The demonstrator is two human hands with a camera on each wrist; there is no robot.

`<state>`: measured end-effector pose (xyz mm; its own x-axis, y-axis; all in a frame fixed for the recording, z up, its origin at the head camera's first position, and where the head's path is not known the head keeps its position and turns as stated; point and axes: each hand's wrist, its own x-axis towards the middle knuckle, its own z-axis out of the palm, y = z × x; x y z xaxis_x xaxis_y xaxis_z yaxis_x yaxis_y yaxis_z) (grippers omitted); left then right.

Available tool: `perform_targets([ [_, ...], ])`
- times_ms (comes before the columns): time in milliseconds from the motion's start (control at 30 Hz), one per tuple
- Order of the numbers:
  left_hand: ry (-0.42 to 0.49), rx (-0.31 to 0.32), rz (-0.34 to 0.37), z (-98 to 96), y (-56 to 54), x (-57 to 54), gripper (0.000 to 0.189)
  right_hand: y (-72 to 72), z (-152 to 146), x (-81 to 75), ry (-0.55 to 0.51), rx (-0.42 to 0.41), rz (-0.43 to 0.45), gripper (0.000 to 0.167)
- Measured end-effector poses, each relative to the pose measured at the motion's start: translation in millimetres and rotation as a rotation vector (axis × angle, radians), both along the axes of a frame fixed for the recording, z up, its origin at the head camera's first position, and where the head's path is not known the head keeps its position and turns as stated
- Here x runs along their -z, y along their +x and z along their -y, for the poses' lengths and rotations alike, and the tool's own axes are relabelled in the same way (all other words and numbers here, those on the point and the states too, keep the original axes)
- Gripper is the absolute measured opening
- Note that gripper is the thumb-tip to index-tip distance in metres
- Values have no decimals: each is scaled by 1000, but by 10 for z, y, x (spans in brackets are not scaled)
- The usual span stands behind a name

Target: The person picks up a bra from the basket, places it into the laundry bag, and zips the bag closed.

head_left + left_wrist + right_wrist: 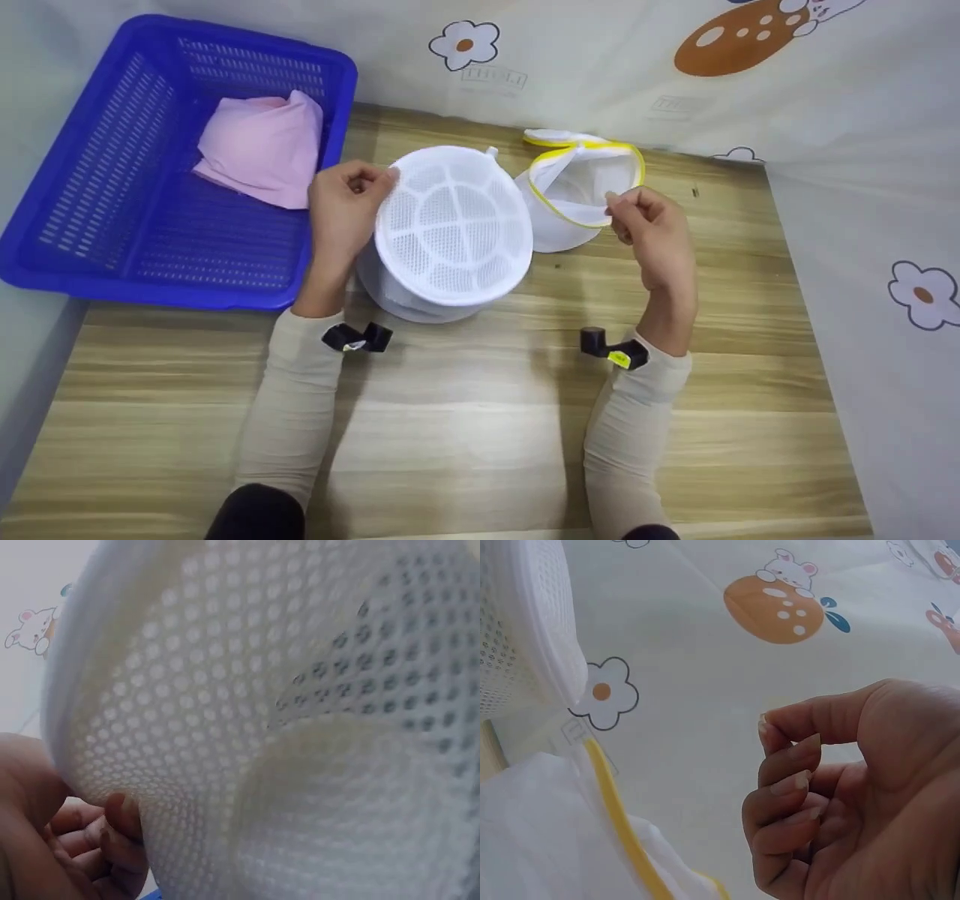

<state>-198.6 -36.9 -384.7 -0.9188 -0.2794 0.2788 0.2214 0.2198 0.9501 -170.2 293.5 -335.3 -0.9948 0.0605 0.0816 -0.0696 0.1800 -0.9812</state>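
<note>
My left hand (346, 206) pinches the upper left rim of a round white mesh laundry bag (452, 223). The bag's flat, ribbed face tilts up toward the head camera, and in the left wrist view its holed mesh (180, 690) puckers beside the fingertips. To the right, a second white laundry bag (559, 238) with yellow edging gapes at the top. My right hand (654, 225) overlaps its near right edge in the head view. From the right wrist, that same hand (817, 787) shows apart from the yellow edging (619, 814), fingers curled, thumb against index finger, holding nothing visible.
A blue plastic basket (169, 292) stands at the left with a folded pink cloth (262, 150) inside. Behind the wooden table (450, 420) hangs a pale sheet (585, 67) printed with flowers and fruit. Another patterned sheet (885, 202) borders the right side.
</note>
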Motion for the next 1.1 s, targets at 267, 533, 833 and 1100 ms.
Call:
perform_targets([
  [267, -19, -111, -28, -33, -19, 2, 19, -108, -234, -30, 128, 306, 9, 9],
  [533, -106, -212, -8, -68, -167, -77, 22, -340, -305, 166, 277, 469, 43, 21],
  [833, -147, -295, 102, -130, -393, -132, 24, -538, -283, 378, 511, 467, 29, 42],
  [1100, -220, -328, 212, -189, -651, -151, 25, -662, -373, 404, 649, 295, 110, 50],
])
